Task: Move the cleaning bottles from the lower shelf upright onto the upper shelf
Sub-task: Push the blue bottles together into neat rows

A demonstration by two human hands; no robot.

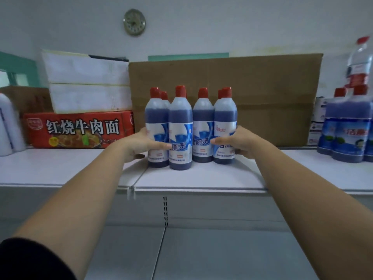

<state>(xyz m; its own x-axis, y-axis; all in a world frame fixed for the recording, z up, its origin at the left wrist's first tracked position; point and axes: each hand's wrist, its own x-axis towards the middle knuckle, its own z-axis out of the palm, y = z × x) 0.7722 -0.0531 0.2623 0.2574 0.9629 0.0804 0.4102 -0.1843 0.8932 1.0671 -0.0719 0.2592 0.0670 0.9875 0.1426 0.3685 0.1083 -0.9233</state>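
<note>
On white upper shelf (201, 176), btls (180, 128) upright; clock (134, 21) on wall (242, 21).

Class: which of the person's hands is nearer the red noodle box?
Left. The left hand grips the bottles just beside the red noodle box; the right hand holds their far side.

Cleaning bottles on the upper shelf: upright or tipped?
Upright. The cleaning bottles stand on their bases on the upper shelf, red caps up.

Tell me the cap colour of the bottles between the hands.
Red caps on the bottles; head view.
</note>
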